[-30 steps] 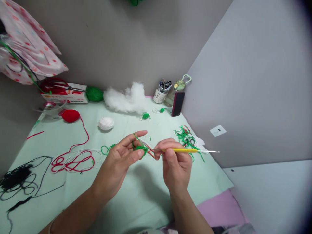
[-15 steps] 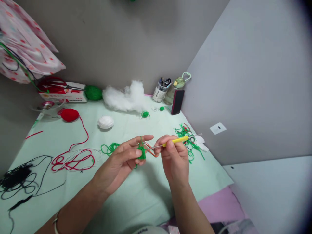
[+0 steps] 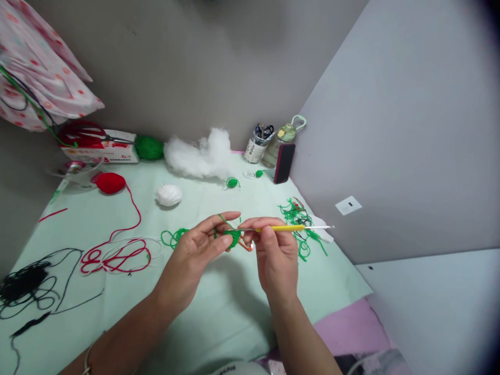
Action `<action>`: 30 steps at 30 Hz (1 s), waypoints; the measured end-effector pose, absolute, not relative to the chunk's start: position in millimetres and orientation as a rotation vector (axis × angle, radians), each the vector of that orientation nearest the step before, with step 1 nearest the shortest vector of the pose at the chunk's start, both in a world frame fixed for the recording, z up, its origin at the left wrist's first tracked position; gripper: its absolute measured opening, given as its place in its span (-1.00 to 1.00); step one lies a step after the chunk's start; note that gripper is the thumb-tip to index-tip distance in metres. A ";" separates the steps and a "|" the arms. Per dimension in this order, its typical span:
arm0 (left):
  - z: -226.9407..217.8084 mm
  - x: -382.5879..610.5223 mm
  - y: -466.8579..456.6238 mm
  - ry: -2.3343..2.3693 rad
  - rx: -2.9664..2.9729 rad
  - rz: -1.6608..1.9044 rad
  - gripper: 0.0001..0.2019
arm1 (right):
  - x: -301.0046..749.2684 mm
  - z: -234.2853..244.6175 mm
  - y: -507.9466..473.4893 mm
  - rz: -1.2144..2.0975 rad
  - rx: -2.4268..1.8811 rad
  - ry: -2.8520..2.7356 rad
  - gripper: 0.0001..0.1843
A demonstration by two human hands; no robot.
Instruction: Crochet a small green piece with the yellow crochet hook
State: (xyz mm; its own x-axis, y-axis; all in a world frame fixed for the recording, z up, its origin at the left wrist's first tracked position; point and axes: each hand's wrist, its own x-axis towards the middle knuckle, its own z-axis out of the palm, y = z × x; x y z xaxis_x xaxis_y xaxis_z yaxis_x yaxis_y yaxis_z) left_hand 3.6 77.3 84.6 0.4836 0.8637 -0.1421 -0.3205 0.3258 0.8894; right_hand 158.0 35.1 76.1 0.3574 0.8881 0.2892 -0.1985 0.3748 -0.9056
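Observation:
Between the thumb and fingers of my left hand [image 3: 195, 250] is a small green crochet piece [image 3: 233, 239]. Green yarn loops over the raised index finger of that hand. My right hand [image 3: 278, 255] grips a crochet hook [image 3: 283, 228] by its yellow handle, held nearly level. The hook's left metal end reaches the top edge of the crochet piece, and its other metal end points right. Partly hidden behind the hands, an orange-handled tool [image 3: 246, 245] lies on the table.
Loose green yarn [image 3: 174, 238], tangled red yarn [image 3: 117, 258] and black yarn [image 3: 23, 284] lie to the left. Behind are a white yarn ball [image 3: 169, 195], white stuffing [image 3: 199, 156] and a phone [image 3: 285, 163]. Green scraps [image 3: 299, 219] lie at right, beside the wall.
The crochet hook has turned from slanting up rightward to nearly level. The crochet piece has tilted, showing a rounded face, and my right hand has shifted slightly left.

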 end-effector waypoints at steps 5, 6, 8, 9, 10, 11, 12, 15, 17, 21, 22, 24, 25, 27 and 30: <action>85.0 1.0 77.2 0.719 0.941 0.875 -0.71 | 159.8 79.9 36.1 0.897 -0.915 -0.884 -0.75; 85.1 0.4 77.2 0.725 0.956 0.877 -0.71 | 160.1 80.6 35.3 0.891 -0.927 -0.901 -0.74; 85.4 -0.9 76.9 0.746 1.003 0.893 -0.71 | 160.4 81.7 32.3 0.840 -0.966 -0.963 -0.73; 85.5 -1.3 76.3 0.765 1.034 0.906 -0.71 | 160.3 81.6 30.5 0.783 -0.990 -1.015 -0.74; 85.6 -1.2 75.4 0.787 1.068 0.926 -0.71 | 160.0 81.0 28.6 0.702 -1.015 -1.084 -0.75; 85.6 -0.8 74.3 0.811 1.097 0.955 -0.72 | 159.4 79.7 26.9 0.604 -1.035 -1.173 -0.77; 85.5 0.2 72.9 0.831 1.109 0.985 -0.72 | 158.6 77.6 25.4 0.492 -1.053 -1.280 -0.78; 84.4 5.2 70.1 0.791 0.962 0.992 -0.60 | 156.3 68.6 23.2 0.146 -1.117 -1.548 -0.67; 83.6 8.2 71.5 0.688 0.761 0.881 -0.52 | 156.1 64.0 23.4 0.010 -1.144 -1.597 -0.62; 84.7 7.9 79.5 0.605 0.567 0.768 -0.56 | 159.4 68.2 26.7 0.209 -1.086 -1.347 -0.76; 85.4 6.8 80.8 0.612 0.581 0.795 -0.58 | 160.0 71.1 28.2 0.324 -1.064 -1.249 -0.78; 86.3 5.0 81.0 0.622 0.652 0.845 -0.59 | 160.1 75.8 31.8 0.541 -1.007 -1.142 -0.79; 86.1 4.6 80.0 0.625 0.698 0.857 -0.59 | 159.3 76.9 33.7 0.610 -0.987 -1.138 -0.79; 84.3 4.8 77.2 0.643 0.784 0.866 -0.59 | 156.8 76.0 36.5 0.645 -0.973 -1.176 -0.82; 80.3 7.3 74.1 0.710 0.858 0.919 -0.56 | 153.2 68.8 36.7 0.524 -1.013 -1.262 -0.77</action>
State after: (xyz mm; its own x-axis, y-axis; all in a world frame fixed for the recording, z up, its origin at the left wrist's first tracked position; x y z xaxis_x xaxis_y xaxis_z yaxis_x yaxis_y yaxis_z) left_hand 7.3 74.1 80.3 0.4346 0.8868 -0.1573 -0.3762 0.3375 0.8629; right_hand 153.2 36.7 68.8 0.2706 0.8050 0.5280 0.1938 0.4916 -0.8490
